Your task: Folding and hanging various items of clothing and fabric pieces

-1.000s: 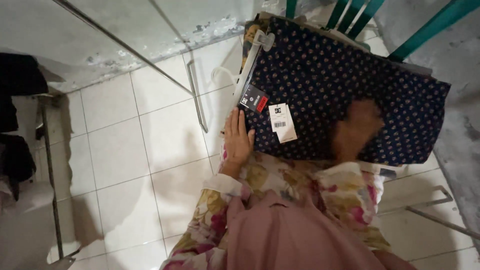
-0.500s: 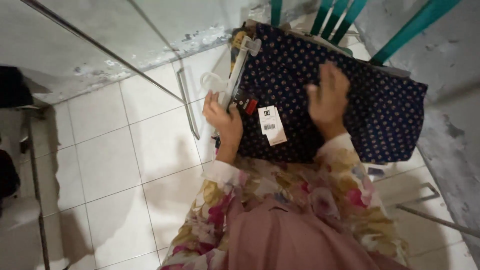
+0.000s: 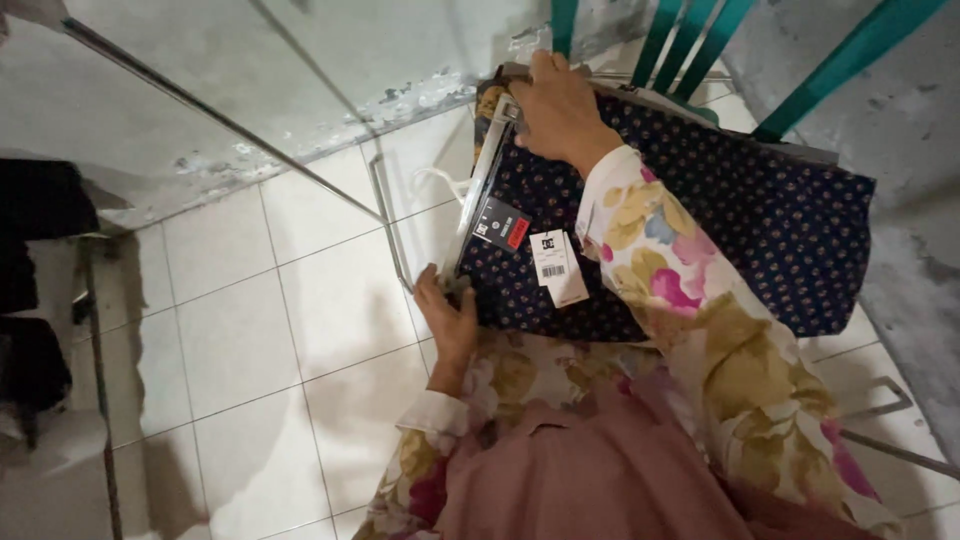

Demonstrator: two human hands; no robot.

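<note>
A folded dark blue garment (image 3: 760, 230) with small orange dots lies on a surface in front of me, with paper tags (image 3: 545, 262) at its left side and a strip-like edge (image 3: 478, 190) along that side. My left hand (image 3: 448, 318) grips the near left corner of the garment. My right hand (image 3: 558, 105) reaches across it and holds the far left corner. My sleeves are floral.
Teal chair slats (image 3: 690, 40) rise behind the garment. White floor tiles (image 3: 290, 320) lie to the left, crossed by thin metal rods (image 3: 230, 120). A grey concrete wall (image 3: 900, 110) stands at the right. Dark objects (image 3: 35, 290) sit at the far left.
My right hand has moved from the middle of the garment up to its far left corner. My left hand has slid down to the near left corner.
</note>
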